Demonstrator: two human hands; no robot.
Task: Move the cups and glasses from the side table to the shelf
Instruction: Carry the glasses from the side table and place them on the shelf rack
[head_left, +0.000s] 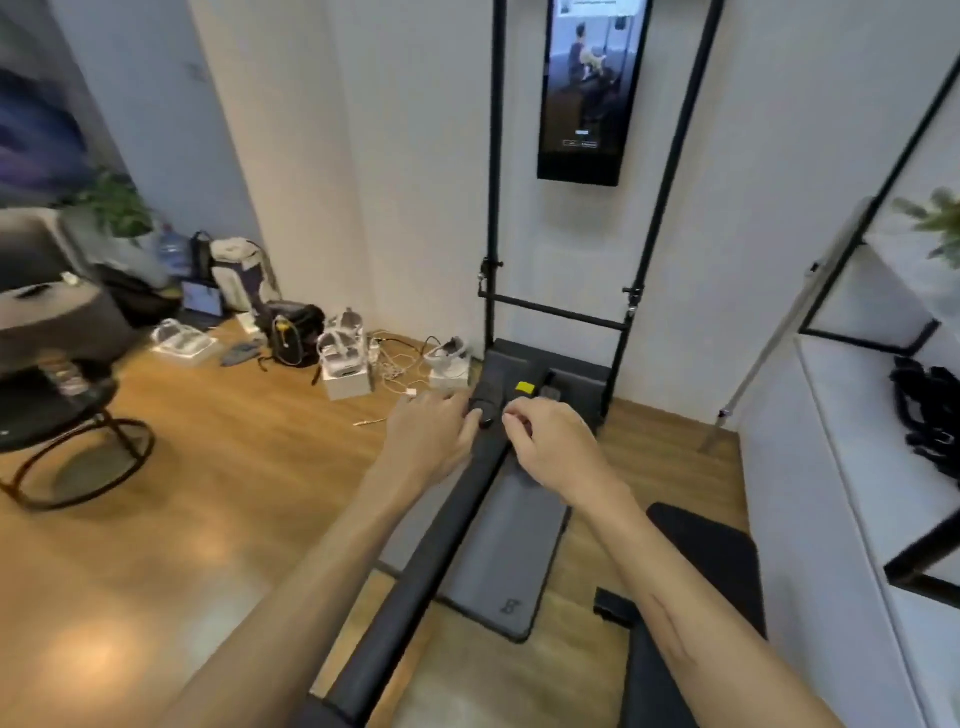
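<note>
Both my arms reach forward over a long black padded bar (441, 519) of an exercise machine. My left hand (428, 434) is flat with its fingers stretched out, its thumb next to the bar's far end, and holds nothing. My right hand (550, 441) hovers just right of the bar with its fingers curled in, and nothing shows inside them. The round black side table (78, 415) stands far left; blurred glass-like things (62, 376) sit on its lower tier. The white shelf (883, 415) with a black frame runs along the right edge.
A grey machine base (509, 551) lies on the wood floor under my hands, with black uprights and a wall screen (592, 88) behind. Bags, boxes, headsets and cables (337, 353) clutter the floor by the wall. A black bench (701, 561) is at lower right, with black straps (930, 415) on the shelf.
</note>
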